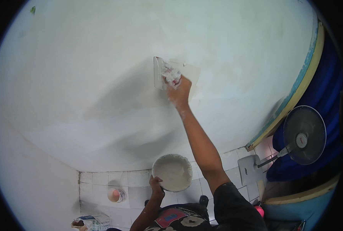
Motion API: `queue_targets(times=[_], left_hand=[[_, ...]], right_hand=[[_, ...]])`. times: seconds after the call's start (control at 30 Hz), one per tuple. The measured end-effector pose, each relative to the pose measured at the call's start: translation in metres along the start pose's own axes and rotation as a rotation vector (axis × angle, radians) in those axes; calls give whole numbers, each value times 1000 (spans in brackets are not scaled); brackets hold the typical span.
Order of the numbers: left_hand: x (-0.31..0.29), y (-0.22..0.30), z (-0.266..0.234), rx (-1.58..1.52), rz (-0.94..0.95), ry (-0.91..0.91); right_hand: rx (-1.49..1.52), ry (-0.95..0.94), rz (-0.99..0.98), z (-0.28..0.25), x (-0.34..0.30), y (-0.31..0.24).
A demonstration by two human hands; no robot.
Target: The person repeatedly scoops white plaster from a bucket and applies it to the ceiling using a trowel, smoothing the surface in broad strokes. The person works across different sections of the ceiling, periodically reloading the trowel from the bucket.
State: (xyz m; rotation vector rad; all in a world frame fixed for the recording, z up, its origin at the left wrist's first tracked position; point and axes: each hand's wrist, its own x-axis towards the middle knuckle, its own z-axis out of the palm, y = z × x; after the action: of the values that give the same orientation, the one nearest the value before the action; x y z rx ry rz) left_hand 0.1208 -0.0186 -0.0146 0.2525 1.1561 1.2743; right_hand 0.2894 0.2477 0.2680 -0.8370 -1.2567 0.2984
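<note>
My right hand (181, 90) is stretched up to the white wall (102, 46), its fingers closed round a broad putty knife (158, 73). White putty (172, 74) is heaped on the knife by my fingers, and its blade is against or very near the wall. A damp-looking patch (192, 75) shows on the wall just right of the blade. Low in front of my body, my left hand (156, 185) grips the rim of a round bowl (188, 165). Inside it lies greyish-white putty (171, 173); the fingers under the bowl are hidden.
On the tiled floor (133, 196), a small tub (121, 195) stands left of the bowl, and a crumpled bag (96, 222) lies nearer me. To the right are a standing fan (304, 134) with a square base, a blue curtain (329, 92) and a yellow-and-teal door frame (300, 82).
</note>
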Motion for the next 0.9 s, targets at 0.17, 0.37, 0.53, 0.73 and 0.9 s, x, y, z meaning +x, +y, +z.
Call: queue_targets(times=[0.17,0.37,0.53,0.73,0.9], left_hand=[[18,-5,-18,-27,48,10],[19,-4,-10,-3,31,-54],[10,1,4,6,19,-27],[15,-9,5,-9,-5,-14],[20,-18,7,19,27,5]], right_hand=[[-85,177,-72,-25,12,-12],[-486,107,-146,-70,21,-30],[-686,-17,-534,-57,61,-92],[-916,-348,-573,-19,34,-33],[-923,-464,-640,-39,-51,44]])
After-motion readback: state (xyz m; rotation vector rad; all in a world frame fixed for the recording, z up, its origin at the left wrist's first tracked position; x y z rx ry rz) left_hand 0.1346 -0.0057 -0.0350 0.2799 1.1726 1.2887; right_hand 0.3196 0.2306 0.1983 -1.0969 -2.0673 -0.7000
